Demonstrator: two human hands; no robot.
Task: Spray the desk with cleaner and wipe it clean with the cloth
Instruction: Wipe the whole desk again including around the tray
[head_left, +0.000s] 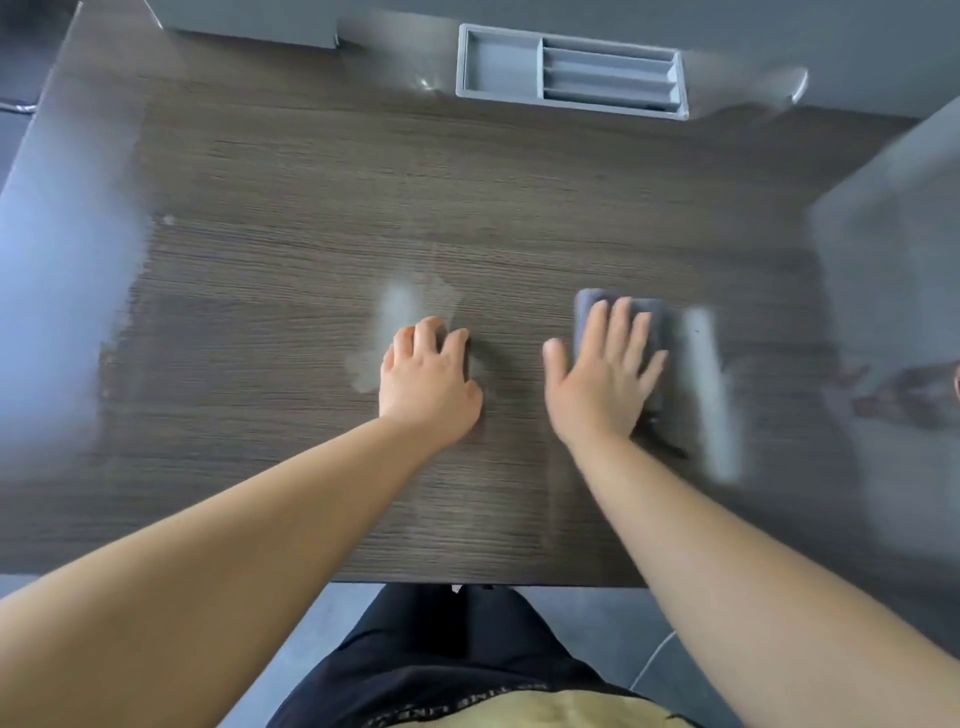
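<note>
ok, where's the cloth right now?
Head view, right of centre on the desk: the cloth lies under the right hand, left hand apart to its left.

An office: a dark wood-grain tabletop (311, 208) with a grey recessed cable tray (571, 75) at its far edge, grey partition panels (893, 218) alongside.

A grey tray (501, 65) lies at the far side, just in front of the grey back wall (779, 26). It has one wide compartment on the left and three long narrow slots on the right. A grey block (249, 21) stands at the far left. A grey panel (893, 218) rises along the right. A thin cable (18, 107) shows at the left edge. Below the near edge lies grey floor (597, 618) crossed by a pale line (655, 657).
</note>
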